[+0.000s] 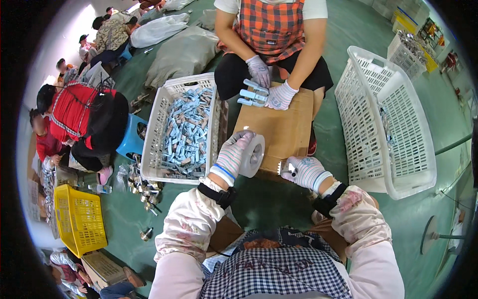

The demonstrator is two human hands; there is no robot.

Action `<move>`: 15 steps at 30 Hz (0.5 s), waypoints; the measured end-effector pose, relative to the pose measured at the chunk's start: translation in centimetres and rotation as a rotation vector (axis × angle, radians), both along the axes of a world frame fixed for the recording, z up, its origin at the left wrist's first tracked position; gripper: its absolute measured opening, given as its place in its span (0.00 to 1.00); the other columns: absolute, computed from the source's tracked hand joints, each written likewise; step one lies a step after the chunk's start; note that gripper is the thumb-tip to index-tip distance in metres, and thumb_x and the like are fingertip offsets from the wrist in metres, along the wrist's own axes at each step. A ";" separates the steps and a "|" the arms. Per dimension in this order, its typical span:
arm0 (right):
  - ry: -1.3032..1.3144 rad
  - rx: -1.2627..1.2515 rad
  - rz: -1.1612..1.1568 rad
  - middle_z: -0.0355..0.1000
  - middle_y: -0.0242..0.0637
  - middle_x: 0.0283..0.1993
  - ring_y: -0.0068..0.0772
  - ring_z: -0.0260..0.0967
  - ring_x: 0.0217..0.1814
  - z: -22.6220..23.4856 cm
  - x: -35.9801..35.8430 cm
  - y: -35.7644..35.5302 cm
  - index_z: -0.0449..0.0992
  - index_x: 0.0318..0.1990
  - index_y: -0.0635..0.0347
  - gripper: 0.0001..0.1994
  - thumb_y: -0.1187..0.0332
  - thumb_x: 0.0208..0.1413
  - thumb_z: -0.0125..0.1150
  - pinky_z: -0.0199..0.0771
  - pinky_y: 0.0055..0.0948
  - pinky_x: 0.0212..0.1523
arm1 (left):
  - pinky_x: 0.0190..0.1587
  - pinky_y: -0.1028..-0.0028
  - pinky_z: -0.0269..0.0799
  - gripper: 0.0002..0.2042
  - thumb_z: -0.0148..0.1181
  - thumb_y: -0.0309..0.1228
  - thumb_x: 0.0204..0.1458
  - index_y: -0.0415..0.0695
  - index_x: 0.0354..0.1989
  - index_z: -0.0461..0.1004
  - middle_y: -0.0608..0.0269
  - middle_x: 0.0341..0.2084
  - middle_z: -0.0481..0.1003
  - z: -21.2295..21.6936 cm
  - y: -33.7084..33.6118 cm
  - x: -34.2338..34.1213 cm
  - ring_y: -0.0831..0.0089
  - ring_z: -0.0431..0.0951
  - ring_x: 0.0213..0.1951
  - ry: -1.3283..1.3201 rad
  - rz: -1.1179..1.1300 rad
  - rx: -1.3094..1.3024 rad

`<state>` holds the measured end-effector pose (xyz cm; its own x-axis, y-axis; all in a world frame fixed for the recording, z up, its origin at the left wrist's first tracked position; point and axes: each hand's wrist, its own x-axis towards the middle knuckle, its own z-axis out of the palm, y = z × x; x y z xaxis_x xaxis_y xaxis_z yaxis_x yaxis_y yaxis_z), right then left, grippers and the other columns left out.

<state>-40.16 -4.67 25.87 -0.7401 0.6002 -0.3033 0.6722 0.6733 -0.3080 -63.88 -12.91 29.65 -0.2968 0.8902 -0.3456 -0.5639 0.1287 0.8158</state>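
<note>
My left hand (232,155), in a striped knit glove, is closed around the edge of a wide roll of clear tape (247,165), held upright at the near left side of a cardboard box (285,127). At the box's near right corner, my right hand (307,172) is closed on a small toothed metal piece (288,170). Whether a strip of tape runs between my hands is not clear. Across the box, a co-worker's gloved hands (279,95) hold a few light-blue clip-like pieces (254,93) above its far left part.
Left of the box stands a white basket (151,144) full of light-blue pieces. A deep white basket (366,124) stands to the right. Metal fittings (146,192) lie on the floor near a yellow crate (82,222). At the left, people sit on low stools. A round-based stand (429,235) is at far right.
</note>
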 end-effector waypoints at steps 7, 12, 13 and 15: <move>0.115 0.053 0.021 0.75 0.46 0.33 0.49 0.74 0.38 -3.2 1.2 2.4 0.72 0.37 0.59 0.20 0.49 0.53 0.59 0.72 0.44 0.40 | 0.25 0.76 0.73 0.09 0.60 0.34 0.58 0.44 0.42 0.74 0.63 0.31 0.75 -2.6 3.4 0.8 0.75 0.75 0.29 -0.007 -0.017 -0.020; 0.133 0.052 0.029 0.75 0.46 0.33 0.50 0.73 0.37 -3.2 1.4 4.4 0.72 0.38 0.59 0.19 0.51 0.52 0.61 0.72 0.44 0.40 | 0.32 0.76 0.74 0.09 0.60 0.34 0.57 0.43 0.42 0.75 0.64 0.33 0.76 -3.1 5.9 1.2 0.75 0.76 0.32 -0.017 0.012 0.028; 0.141 0.050 0.028 0.75 0.46 0.33 0.50 0.73 0.37 -3.2 1.5 4.6 0.72 0.38 0.59 0.19 0.51 0.52 0.61 0.72 0.44 0.40 | 0.35 0.76 0.74 0.10 0.60 0.34 0.57 0.43 0.42 0.75 0.64 0.34 0.76 -3.0 6.2 1.3 0.75 0.76 0.33 -0.043 -0.007 0.021; 0.151 0.053 0.028 0.75 0.46 0.33 0.50 0.73 0.38 -3.3 1.7 4.9 0.72 0.38 0.59 0.19 0.51 0.52 0.62 0.71 0.44 0.41 | 0.37 0.75 0.74 0.10 0.61 0.34 0.57 0.43 0.43 0.75 0.65 0.34 0.76 -3.3 6.8 1.7 0.75 0.76 0.34 -0.035 0.005 0.032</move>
<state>-38.47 0.27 22.60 -0.7916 0.5907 -0.1565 0.6018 0.7090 -0.3676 -62.13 -6.15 26.39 -0.2891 0.8995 -0.3275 -0.5930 0.1003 0.7989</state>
